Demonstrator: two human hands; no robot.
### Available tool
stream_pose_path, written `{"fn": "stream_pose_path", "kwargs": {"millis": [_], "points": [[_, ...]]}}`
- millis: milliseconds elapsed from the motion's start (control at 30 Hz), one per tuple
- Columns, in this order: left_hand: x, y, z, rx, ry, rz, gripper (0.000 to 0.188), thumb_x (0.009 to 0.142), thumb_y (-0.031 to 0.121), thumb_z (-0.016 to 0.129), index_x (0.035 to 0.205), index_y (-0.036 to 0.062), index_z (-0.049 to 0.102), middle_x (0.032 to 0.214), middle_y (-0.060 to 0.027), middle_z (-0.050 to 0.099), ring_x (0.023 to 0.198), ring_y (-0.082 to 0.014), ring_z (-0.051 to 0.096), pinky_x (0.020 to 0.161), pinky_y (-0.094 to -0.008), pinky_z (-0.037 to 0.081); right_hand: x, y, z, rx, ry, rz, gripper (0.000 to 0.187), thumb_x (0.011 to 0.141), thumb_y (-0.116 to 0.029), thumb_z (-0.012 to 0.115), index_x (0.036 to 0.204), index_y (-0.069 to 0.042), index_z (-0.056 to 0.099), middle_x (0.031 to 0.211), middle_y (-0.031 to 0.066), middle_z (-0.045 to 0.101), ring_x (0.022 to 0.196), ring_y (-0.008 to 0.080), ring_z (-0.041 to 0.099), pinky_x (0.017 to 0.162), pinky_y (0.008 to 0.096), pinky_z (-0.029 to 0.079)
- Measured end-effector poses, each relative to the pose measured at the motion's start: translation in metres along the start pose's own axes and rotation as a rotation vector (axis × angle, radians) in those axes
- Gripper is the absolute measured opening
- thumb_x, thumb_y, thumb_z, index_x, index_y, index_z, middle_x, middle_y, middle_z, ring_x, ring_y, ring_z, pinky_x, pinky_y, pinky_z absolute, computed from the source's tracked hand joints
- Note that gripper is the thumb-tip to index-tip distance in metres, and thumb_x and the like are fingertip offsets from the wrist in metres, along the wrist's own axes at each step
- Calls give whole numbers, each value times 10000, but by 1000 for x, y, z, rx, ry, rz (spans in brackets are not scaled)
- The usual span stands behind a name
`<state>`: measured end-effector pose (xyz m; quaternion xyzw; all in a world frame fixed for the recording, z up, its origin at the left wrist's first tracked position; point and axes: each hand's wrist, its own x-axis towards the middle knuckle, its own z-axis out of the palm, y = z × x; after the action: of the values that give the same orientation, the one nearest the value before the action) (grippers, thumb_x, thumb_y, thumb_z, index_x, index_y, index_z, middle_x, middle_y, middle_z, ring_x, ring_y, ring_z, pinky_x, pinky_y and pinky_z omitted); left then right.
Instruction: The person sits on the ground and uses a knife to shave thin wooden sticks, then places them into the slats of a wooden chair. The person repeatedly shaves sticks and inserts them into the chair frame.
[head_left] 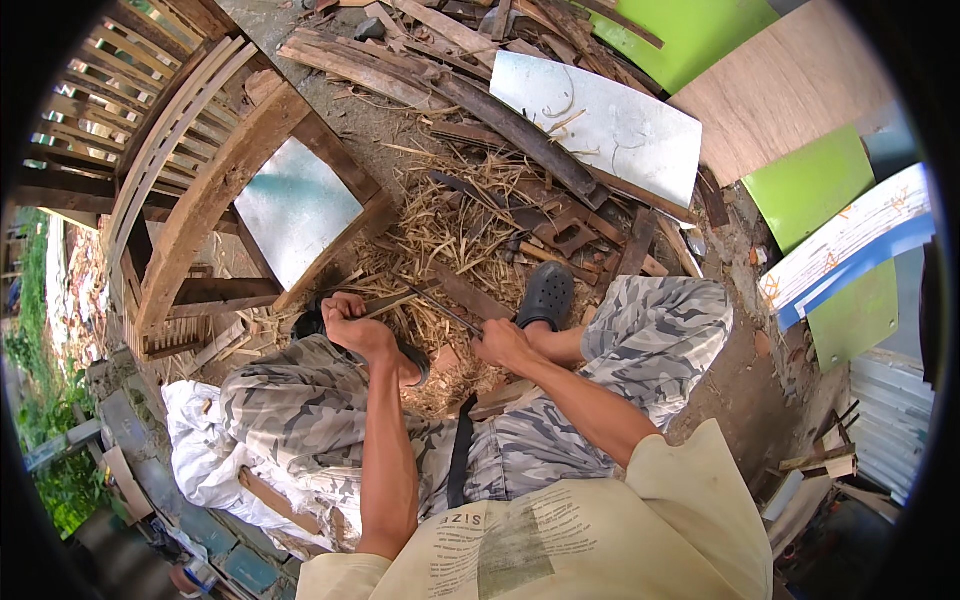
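My left hand (358,326) is closed above my left foot, its fingers curled round the near end of a thin flat strip (392,302). Whether the strip is metal or wood I cannot tell. My right hand (503,346) grips a thin dark rod (447,309), which slants up and left toward the strip's far end. Whether rod and strip touch is unclear. A wooden board (468,291) lies on the ground just beyond the rod. Farther off, a hand saw (568,236) rests among the wood scraps.
Wood shavings (440,225) cover the ground ahead. A wooden frame with slats (215,200) stands at the left, a pale panel (298,212) inside it. Long planks (520,130) and a white sheet (600,125) lie beyond. Green panels (810,190) and corrugated metal (890,410) are at the right.
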<state>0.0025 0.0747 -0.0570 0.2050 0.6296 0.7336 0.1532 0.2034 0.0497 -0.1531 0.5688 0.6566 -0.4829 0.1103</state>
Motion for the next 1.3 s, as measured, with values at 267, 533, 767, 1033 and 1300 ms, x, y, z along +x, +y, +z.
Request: {"fn": "stream_pose_path", "kwargs": {"millis": [267, 533, 767, 1033, 1300], "points": [[-3, 2, 0, 39, -22, 11, 184, 864, 140, 293, 683, 115, 277, 617, -29, 342, 606, -122, 280, 562, -284, 276, 10, 17, 9, 54, -24, 58, 384, 845, -304, 625, 978, 43, 719, 924, 305, 688, 884, 465, 678, 821, 499, 545], [2, 1, -2, 60, 6, 38, 225, 879, 127, 284, 658, 83, 281, 636, -22, 328, 604, -122, 274, 563, -289, 261, 6, 6, 9, 11, 25, -47, 384, 839, -265, 648, 1005, 76, 704, 905, 282, 700, 877, 423, 697, 790, 482, 554], [5, -4, -9, 53, 34, 11, 205, 877, 124, 283, 675, 99, 268, 631, -19, 322, 602, -116, 267, 558, -281, 262, 24, 28, 9, -43, -118, 29, 402, 856, -300, 630, 1052, 44, 701, 944, 313, 684, 940, 432, 681, 820, 478, 546], [1, -3, -8, 42, -34, 35, 195, 876, 153, 274, 688, 103, 273, 619, -35, 351, 604, -122, 274, 563, -290, 260, 38, 31, 16, 81, -113, 147, 363, 842, -270, 633, 897, 79, 711, 859, 328, 670, 892, 440, 682, 788, 507, 537], [-13, -5, -6, 67, -137, 67, 301, 931, 265, 305, 692, 85, 266, 624, -45, 339, 606, -135, 261, 569, -302, 249, 15, -11, 0, 173, -15, -106, 382, 826, -271, 651, 882, 106, 678, 865, 338, 661, 897, 463, 665, 800, 494, 531]]}}
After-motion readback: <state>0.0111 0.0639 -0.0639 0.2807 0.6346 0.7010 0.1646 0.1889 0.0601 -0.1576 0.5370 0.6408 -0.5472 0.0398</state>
